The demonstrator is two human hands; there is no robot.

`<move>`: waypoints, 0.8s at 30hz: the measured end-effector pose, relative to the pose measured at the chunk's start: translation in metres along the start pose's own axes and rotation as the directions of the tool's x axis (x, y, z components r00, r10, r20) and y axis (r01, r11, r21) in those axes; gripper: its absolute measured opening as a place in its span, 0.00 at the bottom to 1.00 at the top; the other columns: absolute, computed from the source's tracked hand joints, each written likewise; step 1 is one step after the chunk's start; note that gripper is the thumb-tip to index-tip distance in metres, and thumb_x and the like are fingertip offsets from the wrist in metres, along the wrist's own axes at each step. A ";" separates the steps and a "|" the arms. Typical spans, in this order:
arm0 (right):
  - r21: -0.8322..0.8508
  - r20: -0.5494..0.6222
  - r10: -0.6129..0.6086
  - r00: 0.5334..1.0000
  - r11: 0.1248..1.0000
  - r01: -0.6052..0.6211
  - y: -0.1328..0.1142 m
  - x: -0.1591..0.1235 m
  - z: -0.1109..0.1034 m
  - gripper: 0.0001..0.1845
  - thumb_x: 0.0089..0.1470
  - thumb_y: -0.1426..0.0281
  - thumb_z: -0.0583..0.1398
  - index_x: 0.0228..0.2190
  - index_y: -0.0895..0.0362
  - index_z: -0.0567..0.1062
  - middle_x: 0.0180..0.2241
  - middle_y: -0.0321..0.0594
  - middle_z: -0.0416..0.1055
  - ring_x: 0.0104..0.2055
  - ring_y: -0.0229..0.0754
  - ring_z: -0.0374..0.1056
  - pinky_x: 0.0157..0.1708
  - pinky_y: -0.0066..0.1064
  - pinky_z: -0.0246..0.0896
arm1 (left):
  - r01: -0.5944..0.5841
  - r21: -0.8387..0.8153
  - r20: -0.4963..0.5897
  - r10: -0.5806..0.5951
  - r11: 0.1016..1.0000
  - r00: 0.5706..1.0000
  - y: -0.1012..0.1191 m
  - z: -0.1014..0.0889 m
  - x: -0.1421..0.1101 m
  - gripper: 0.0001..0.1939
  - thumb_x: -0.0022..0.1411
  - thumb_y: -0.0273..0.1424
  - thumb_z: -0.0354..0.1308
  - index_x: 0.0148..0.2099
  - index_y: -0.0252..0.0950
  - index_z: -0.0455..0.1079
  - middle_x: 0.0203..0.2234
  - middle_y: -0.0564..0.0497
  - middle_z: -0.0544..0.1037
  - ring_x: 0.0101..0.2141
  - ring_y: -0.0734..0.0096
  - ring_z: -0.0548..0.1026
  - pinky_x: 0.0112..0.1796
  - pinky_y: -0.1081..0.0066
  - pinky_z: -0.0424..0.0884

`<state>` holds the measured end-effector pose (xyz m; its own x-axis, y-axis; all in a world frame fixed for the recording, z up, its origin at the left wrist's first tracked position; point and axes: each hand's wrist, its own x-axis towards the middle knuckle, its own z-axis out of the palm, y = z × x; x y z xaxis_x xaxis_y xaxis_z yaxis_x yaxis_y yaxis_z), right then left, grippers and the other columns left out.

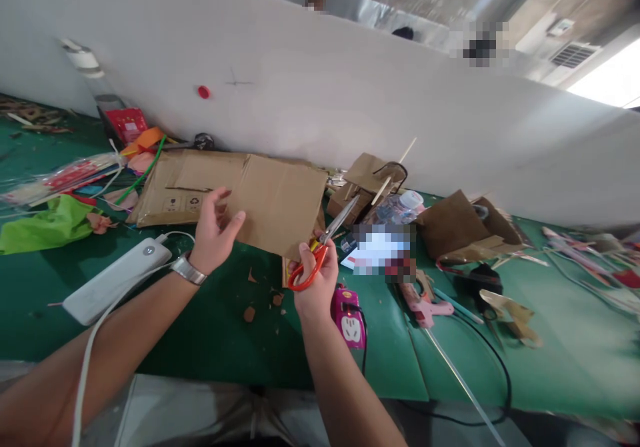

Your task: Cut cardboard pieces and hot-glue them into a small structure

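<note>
Red-handled scissors (311, 270) are gripped in my right hand (320, 280), their blades pointing up and away to the right. My left hand (216, 237) is open, fingers apart, over the near edge of a flattened cardboard box (283, 200); whether it touches the cardboard I cannot tell. The cardboard lies at the foot of the white partition, with printed marks on its left part. Small brown scraps (249, 314) are scattered on the green table (215, 340) between my forearms.
A white power bank (117, 280) with a cable lies left. To the right are a pink power strip (349, 317), a pink glue gun (423, 307) with its cord, a lit phone (377, 250), a plastic bottle (400, 207) and an opened cardboard box (457, 227). A white partition (280, 87) stands behind.
</note>
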<state>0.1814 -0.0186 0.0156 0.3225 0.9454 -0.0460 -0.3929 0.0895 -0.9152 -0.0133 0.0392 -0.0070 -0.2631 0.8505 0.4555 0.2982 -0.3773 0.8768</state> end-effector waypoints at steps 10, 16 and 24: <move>0.039 -0.012 0.036 0.999 0.999 -0.035 0.000 0.005 -0.001 0.24 0.50 0.61 0.72 0.45 0.49 0.70 0.33 0.28 0.68 0.20 0.29 0.63 0.20 0.24 0.66 | 0.505 -0.484 0.265 -0.430 0.715 0.863 -0.006 -0.002 0.008 0.18 0.60 0.49 0.69 0.40 0.40 0.77 0.35 0.47 0.85 0.43 0.51 0.84 0.41 0.54 0.82; 0.045 -0.016 0.048 0.999 0.998 -0.047 -0.003 0.005 -0.003 0.23 0.51 0.62 0.73 0.45 0.49 0.70 0.33 0.28 0.69 0.21 0.28 0.63 0.20 0.23 0.67 | 0.571 -0.416 0.366 -0.444 0.708 0.818 -0.006 -0.005 0.011 0.21 0.61 0.52 0.67 0.42 0.39 0.78 0.35 0.44 0.86 0.42 0.49 0.85 0.42 0.50 0.82; -0.027 0.044 0.100 0.994 0.995 -0.099 0.005 0.005 -0.002 0.25 0.50 0.61 0.73 0.47 0.51 0.72 0.31 0.28 0.70 0.18 0.30 0.63 0.16 0.25 0.64 | 0.472 -0.353 0.296 -0.382 0.808 0.875 -0.011 -0.016 0.018 0.18 0.63 0.49 0.67 0.43 0.40 0.77 0.36 0.46 0.84 0.43 0.53 0.82 0.43 0.56 0.81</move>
<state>0.1826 -0.0137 0.0104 0.2434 0.9625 -0.1194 -0.3991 -0.0128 -0.9168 -0.0358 0.0530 -0.0063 -0.0729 0.9972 0.0179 -0.2076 -0.0328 0.9777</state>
